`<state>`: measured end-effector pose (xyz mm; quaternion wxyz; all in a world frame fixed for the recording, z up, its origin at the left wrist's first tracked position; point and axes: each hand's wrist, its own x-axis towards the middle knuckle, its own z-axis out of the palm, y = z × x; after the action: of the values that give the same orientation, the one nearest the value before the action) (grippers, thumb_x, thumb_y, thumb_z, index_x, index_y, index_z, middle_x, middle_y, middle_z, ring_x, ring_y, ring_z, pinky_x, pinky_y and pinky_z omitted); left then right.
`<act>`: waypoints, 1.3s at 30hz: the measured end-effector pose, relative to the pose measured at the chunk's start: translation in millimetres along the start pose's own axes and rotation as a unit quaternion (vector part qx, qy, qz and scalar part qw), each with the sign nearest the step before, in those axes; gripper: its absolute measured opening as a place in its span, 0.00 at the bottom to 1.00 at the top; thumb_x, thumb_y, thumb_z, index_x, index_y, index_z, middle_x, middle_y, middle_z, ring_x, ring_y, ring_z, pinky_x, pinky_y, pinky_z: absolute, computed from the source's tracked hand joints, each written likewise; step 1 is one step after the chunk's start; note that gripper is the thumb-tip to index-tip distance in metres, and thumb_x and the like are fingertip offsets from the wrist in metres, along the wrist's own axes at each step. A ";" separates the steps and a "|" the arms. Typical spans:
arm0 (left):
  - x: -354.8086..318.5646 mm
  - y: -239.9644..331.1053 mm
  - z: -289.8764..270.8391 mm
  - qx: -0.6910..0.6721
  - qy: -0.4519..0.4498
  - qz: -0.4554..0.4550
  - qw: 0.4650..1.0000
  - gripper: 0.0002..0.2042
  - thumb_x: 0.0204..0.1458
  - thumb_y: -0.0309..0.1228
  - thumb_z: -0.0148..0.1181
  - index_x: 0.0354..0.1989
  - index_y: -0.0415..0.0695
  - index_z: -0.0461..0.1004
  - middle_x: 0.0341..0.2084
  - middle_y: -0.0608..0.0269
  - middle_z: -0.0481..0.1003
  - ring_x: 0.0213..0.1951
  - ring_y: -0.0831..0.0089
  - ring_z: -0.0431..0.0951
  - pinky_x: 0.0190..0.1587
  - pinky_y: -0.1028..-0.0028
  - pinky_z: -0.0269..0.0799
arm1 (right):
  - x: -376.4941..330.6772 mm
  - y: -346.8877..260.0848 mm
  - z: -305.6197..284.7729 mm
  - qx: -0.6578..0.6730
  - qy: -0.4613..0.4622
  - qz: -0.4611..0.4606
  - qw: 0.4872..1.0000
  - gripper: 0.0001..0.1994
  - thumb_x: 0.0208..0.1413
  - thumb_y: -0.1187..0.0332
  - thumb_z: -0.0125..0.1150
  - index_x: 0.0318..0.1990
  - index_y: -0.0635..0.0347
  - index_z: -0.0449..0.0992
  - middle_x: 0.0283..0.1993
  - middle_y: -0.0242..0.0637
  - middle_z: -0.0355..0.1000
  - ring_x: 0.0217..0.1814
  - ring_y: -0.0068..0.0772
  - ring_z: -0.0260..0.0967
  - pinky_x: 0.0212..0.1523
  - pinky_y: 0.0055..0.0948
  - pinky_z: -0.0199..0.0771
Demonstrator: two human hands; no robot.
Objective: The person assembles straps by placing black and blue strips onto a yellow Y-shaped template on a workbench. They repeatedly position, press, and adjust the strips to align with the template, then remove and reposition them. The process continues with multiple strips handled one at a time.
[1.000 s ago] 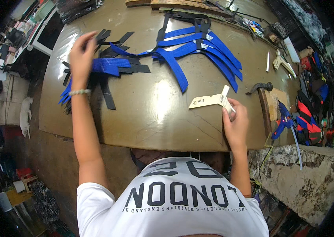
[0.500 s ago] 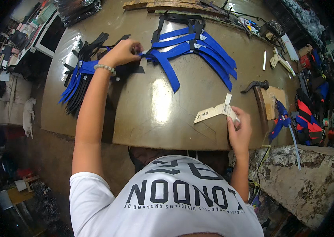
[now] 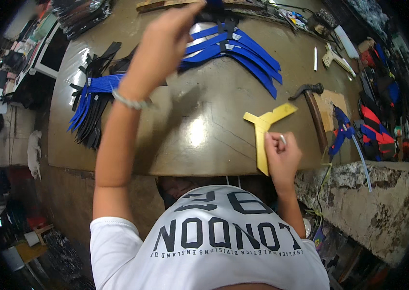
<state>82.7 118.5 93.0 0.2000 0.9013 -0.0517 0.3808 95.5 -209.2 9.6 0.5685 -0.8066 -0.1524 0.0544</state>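
My left hand [image 3: 168,46] is raised high over the far part of the table, its fingers closed. At its fingertips, by the top edge of the picture, is a dark blue strap piece [image 3: 214,4], mostly out of view. Lower right, my right hand [image 3: 284,154] is closed at the edge of a yellow Y-shaped template [image 3: 261,140] lying near the table's front edge. A short white stick [image 3: 282,139] pokes out between its fingers. Beyond my left hand lie several angled blue strap pieces [image 3: 253,63] with black cross straps.
Left on the brown table [image 3: 199,159] sits a bundle of black and blue straps [image 3: 95,96]. On the right lie a hammer [image 3: 315,113], a board [image 3: 335,104], a blue glue gun [image 3: 342,128], another Y-shaped template [image 3: 335,59] and a white stick [image 3: 315,59]. Wooden strips [image 3: 153,6] line the back.
My left hand has risen away from the strap bundle, lifting the nearest blue strap piece off the table. My right hand has turned the template from its pale marked face to its yellow face.
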 end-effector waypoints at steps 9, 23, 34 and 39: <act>-112.3 77.4 83.9 0.147 -0.235 -0.129 0.952 0.24 0.59 0.23 0.49 0.66 0.36 0.61 0.67 0.39 0.60 0.67 0.46 0.61 0.69 0.57 0.58 | 46.3 -4.0 -33.1 -0.297 -0.218 -0.356 0.859 0.08 0.49 0.77 0.60 0.35 0.68 0.67 0.57 0.48 0.70 0.58 0.52 0.66 0.56 0.46 0.68; -145.7 94.4 67.3 0.118 -0.194 -0.231 0.946 0.23 0.66 0.35 0.47 0.66 0.35 0.62 0.69 0.41 0.55 0.70 0.46 0.55 0.70 0.52 0.49 | 52.3 -4.0 -7.7 -0.327 -0.305 -0.433 0.783 0.09 0.51 0.68 0.60 0.37 0.61 0.70 0.52 0.41 0.72 0.56 0.44 0.69 0.54 0.40 0.71; -117.2 85.2 20.2 -0.172 -0.067 -0.427 0.885 0.16 0.67 0.34 0.51 0.52 0.35 0.76 0.50 0.51 0.79 0.52 0.67 0.78 0.56 0.70 0.70 | 40.6 -32.2 21.5 -0.227 -0.209 -0.296 0.904 0.11 0.53 0.69 0.65 0.34 0.62 0.67 0.36 0.44 0.71 0.41 0.50 0.68 0.44 0.43 0.66; -119.5 80.6 15.6 -0.268 0.051 -0.455 0.848 0.14 0.61 0.31 0.60 0.51 0.36 0.77 0.50 0.53 0.79 0.52 0.68 0.78 0.57 0.70 0.71 | 61.0 -20.3 49.6 -0.270 -0.157 -0.330 0.890 0.11 0.55 0.68 0.65 0.35 0.62 0.67 0.36 0.45 0.71 0.41 0.50 0.67 0.44 0.44 0.66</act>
<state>-11.0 31.5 24.5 0.5871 0.7147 0.2738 0.2637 136.6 -139.5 16.5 0.2821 -0.8130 -0.5065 -0.0537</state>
